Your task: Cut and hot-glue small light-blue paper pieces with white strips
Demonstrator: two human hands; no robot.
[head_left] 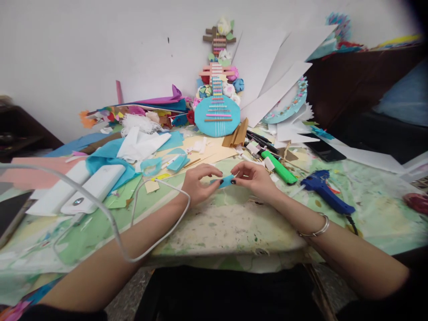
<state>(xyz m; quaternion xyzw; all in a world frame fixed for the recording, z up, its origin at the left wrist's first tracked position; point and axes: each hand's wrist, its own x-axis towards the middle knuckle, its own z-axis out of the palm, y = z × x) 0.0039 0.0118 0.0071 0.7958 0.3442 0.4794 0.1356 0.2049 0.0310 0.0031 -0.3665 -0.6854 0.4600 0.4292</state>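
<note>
A small piece of light blue paper (226, 181) is between my two hands, just above the table's front half. My left hand (202, 182) has its thumb and fingers curved round the paper's left end, the thumb touching it. At the other end my right hand (252, 179) pinches the paper between thumb and fingers. Behind them a blue paper lute (217, 117) with coloured strips and white strings leans upright by the wall. A white cable (160, 243) passes over my left forearm.
Right of my hands lie a green utility knife (279, 168), a blue glue gun (329, 191) and a black phone (323, 148). A white power bank (95, 189), blue paper scraps (150, 166) and white tissue (140, 145) are on the left. White card sheets (274, 89) lean at the back.
</note>
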